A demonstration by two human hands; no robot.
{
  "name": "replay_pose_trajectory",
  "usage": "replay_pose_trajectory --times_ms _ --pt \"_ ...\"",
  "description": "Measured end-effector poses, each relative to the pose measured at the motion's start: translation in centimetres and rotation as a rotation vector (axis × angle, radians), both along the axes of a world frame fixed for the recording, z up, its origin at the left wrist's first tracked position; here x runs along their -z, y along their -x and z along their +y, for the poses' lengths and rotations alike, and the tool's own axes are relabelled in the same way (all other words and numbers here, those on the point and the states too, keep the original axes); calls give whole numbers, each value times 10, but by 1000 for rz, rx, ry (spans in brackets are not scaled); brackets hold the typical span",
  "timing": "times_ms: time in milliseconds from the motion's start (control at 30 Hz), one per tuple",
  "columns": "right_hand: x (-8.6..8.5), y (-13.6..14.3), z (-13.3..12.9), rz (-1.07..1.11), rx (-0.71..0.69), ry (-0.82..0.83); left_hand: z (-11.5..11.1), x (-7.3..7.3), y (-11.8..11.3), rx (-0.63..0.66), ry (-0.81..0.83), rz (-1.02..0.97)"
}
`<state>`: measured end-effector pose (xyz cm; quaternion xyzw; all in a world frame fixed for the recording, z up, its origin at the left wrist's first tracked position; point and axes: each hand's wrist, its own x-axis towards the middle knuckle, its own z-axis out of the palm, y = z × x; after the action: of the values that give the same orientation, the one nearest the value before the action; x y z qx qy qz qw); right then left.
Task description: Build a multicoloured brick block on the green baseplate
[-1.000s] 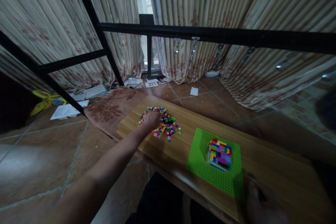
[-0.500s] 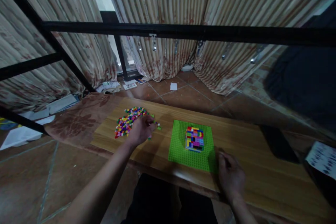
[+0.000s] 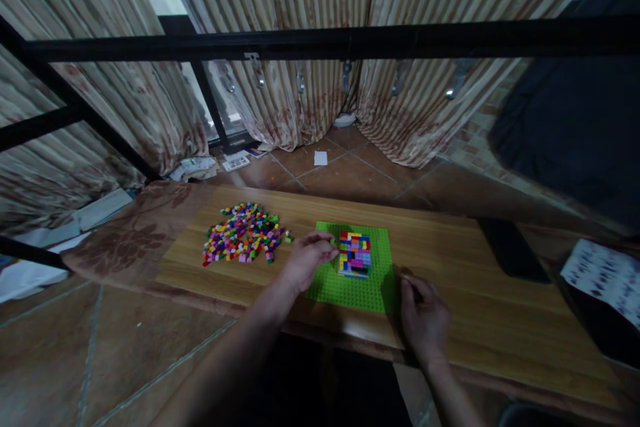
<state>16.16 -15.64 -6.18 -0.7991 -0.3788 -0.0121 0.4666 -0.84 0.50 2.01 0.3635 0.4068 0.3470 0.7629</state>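
A green studded baseplate [image 3: 380, 280] lies on the wooden table [image 3: 440, 247], bearing a block of multicoloured bricks [image 3: 355, 255]. Over the plate's left part, beside the block, is my left hand [image 3: 310, 259], its fingers pinched together; whatever they hold is too small to name. My right hand [image 3: 424, 313] rests curled near the plate's right edge, thumb against fingers, with nothing nameable visible in it. Small loose bricks in many colours form a spread-out pile [image 3: 240, 233] on the table's left part.
A dark flat object [image 3: 513, 250] lies toward the table's right end, near a patterned sheet [image 3: 603, 280]. Beyond the table runs a black metal bar [image 3: 310, 43] before striped curtains [image 3: 400, 107]. A white paper [image 3: 321, 158] lies on the tiled floor.
My left hand has moved right from the loose bricks to the block on the baseplate. My right hand stays by the plate's right edge. The camera view has shifted a little.
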Motion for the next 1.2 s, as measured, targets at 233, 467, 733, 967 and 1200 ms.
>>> replay_pose_trajectory --times_ms 233,467,733,967,1200 --pt "0 0 0 37 -24 -15 0 5 -2 76 -82 9" --pt "-2 1 0 38 -26 -13 1 9 -5 165 -857 603" --pt "-2 1 0 41 -31 6 -11 16 -16 71 -1145 892" --pt "-2 1 0 40 -24 -2 -14 16 -17 55 -1152 992" --pt "-3 1 0 13 -32 -5 -16 16 -16 40 -1156 1000"
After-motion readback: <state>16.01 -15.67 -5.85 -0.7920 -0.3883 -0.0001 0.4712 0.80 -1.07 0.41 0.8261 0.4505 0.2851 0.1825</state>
